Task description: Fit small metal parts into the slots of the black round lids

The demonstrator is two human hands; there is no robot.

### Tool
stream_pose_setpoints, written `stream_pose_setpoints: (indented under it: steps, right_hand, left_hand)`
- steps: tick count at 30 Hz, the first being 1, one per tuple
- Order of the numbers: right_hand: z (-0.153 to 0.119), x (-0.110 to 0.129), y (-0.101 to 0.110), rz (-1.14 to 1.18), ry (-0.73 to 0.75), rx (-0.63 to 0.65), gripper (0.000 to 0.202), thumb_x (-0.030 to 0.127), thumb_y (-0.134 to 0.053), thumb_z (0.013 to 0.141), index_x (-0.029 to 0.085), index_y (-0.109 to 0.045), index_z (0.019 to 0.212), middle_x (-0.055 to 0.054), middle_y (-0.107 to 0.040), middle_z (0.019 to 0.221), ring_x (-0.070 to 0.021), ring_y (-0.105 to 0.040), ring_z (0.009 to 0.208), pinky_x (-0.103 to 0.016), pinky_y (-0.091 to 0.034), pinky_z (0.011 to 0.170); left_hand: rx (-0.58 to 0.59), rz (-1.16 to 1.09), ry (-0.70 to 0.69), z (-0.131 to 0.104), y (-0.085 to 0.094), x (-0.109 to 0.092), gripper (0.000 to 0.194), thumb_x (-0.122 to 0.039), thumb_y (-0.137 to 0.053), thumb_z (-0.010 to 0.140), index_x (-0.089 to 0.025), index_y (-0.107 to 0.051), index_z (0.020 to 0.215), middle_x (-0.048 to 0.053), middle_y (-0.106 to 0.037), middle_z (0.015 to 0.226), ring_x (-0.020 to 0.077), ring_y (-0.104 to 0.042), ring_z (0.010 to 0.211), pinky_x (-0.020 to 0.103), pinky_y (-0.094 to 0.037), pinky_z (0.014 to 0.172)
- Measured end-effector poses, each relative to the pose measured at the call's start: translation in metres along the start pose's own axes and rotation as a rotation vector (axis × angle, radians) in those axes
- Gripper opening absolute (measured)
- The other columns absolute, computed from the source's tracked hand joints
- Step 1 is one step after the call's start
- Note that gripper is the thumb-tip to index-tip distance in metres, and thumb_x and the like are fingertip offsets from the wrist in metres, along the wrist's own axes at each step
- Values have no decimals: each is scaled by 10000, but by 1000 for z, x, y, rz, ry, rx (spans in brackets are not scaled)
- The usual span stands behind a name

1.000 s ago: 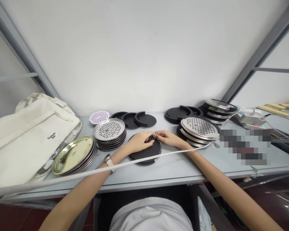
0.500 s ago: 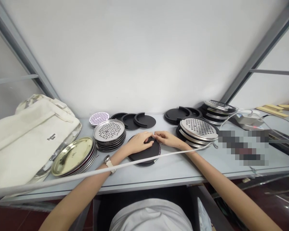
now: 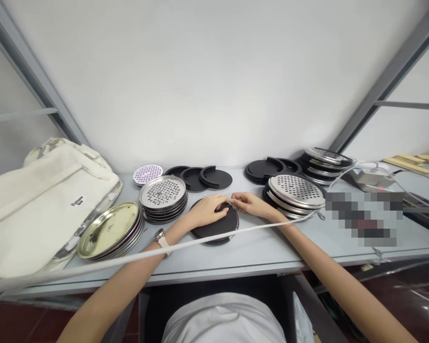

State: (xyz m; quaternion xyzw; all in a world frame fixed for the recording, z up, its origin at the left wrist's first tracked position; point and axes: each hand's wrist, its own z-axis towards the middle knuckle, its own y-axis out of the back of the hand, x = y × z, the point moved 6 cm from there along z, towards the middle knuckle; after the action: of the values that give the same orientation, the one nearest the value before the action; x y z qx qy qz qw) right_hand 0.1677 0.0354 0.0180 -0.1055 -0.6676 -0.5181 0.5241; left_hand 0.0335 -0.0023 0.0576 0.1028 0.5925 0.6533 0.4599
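Note:
A round black disc (image 3: 218, 228) lies flat on the grey table in front of me. My left hand (image 3: 210, 209) rests on its upper part, the fingers bent round something dark near the disc's edge. Just right of it, my right hand (image 3: 248, 204) pinches something small at the disc's upper right rim; what it is cannot be made out. The fingertips of both hands nearly touch. A stack of perforated metal discs (image 3: 162, 195) stands to the left, and a second perforated stack (image 3: 296, 190) to the right.
Black round trays (image 3: 216, 178) lie along the wall. Gold and silver plates (image 3: 109, 228) and a cream bag (image 3: 39, 205) are on the left. A white cable (image 3: 196, 238) crosses the view above my forearms. A power strip (image 3: 373, 178) sits at the right.
The view has shifted slightly. Both hands stay at the disc's upper rim, with only a small movement of the right fingers.

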Motion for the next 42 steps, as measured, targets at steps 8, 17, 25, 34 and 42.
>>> stream_pose_setpoints:
  steps: [8, 17, 25, 34, 42]
  right_hand:
    - [0, 3, -1, 47, 8, -43, 404, 566, -416, 859, 174, -465, 776, 57, -415, 544, -92, -384, 504, -215, -310, 508]
    - [-1, 9, -6, -25, 13, -58, 395, 569, -399, 868, 184, -448, 796, 74, -366, 523, -80, -325, 481, -200, -239, 475]
    - [1, 5, -8, 39, 26, -28, 336, 540, -415, 875, 206, -407, 905, 88, -361, 531, -79, -287, 479, -193, -232, 457]
    - [-4, 11, -5, 47, 44, -7, 287, 480, -424, 892, 194, -425, 872, 77, -387, 549, -78, -307, 499, -198, -248, 481]
    - [-5, 8, -2, 21, 19, 15, 332, 512, -457, 859, 183, -435, 824, 61, -380, 600, -88, -330, 548, -209, -267, 513]
  left_hand:
    - [2, -44, 75, 0, -4, 6, 191, -301, -488, 836, -191, -421, 978, -28, -476, 698, 142, -469, 603, 260, -338, 548]
    - [-1, -36, 73, 0, -5, 7, 186, -305, -490, 835, -198, -370, 929, -26, -478, 695, 144, -483, 588, 258, -334, 530]
    - [8, -18, 70, 0, -5, 7, 176, -309, -482, 842, -202, -404, 957, -24, -492, 703, 149, -497, 607, 257, -348, 547]
    - [4, -24, 67, -1, -2, 4, 166, -293, -484, 845, -192, -452, 972, -19, -495, 714, 149, -495, 629, 259, -355, 566]
    - [-4, 33, -6, 0, -2, 0, 134, -287, -461, 866, -183, -518, 928, 7, -521, 761, 155, -497, 685, 261, -367, 613]
